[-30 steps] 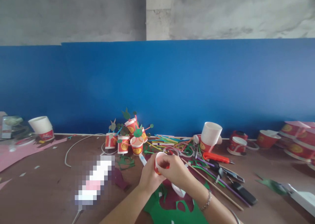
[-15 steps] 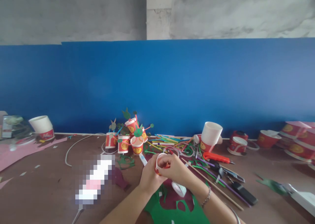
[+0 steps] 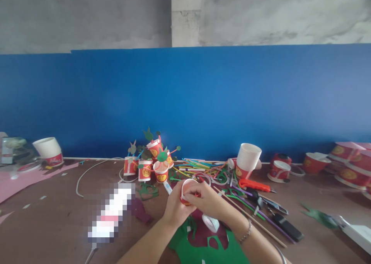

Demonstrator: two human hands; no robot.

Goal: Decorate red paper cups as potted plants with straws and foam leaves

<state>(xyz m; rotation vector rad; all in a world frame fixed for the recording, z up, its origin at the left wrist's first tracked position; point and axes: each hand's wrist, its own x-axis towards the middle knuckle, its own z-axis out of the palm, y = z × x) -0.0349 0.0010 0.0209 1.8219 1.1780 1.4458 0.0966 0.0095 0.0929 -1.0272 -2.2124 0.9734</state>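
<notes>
A red paper cup (image 3: 189, 183) with a white rim is tilted so that its mouth faces me. My left hand (image 3: 175, 205) wraps round its left side and base. On the cup's right rim is my right hand (image 3: 204, 197), its fingers bent and pinched at the mouth; whether they hold anything small besides the cup I cannot tell. Beneath my wrists lie a green sheet with cut-outs (image 3: 185, 244) and a white roll of tape (image 3: 211, 223). Just beyond my hands stand several red cups (image 3: 161, 172) decorated with straws and green cut-out shapes.
Colourful straws (image 3: 197, 164) lie in a heap at the back. To the right are a stack of white cups (image 3: 248, 157), an orange-red cutter (image 3: 254, 185), a wooden stick (image 3: 257, 224) and a black key fob (image 3: 287, 226). A blurred-out phone-like object (image 3: 111, 213) with a cable lies left.
The cup has turned slightly, so more of its open mouth faces me. My right fingers have shifted a little along its rim, and my left hand still holds it.
</notes>
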